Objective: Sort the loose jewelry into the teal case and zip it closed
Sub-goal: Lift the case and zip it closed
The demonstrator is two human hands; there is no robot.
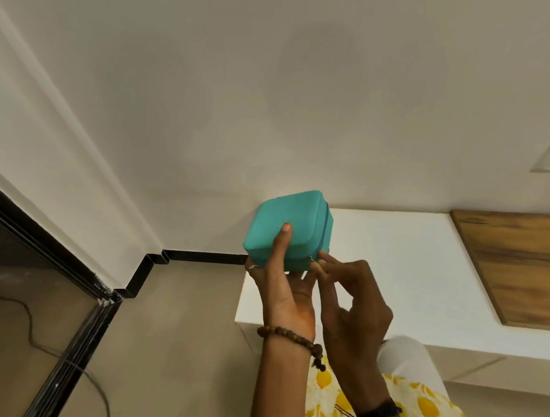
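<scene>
Two bare hands are holding up a closed teal fabric case [287, 228] above a white table [399, 265]. Left hand [285, 291] fingers are gripping the case from beneath, thumb on its lid. Right hand [353, 303] fingers are pinching the small metal zipper pull [311, 259] at the case's near corner.

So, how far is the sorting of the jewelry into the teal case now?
No loose jewelry is in view, and the teal case has its lid down, so the sorting looks done. The left hand holds the case up; the right hand pinches the zipper pull at a corner. Whether any of the zip is left to close is unclear.
</scene>
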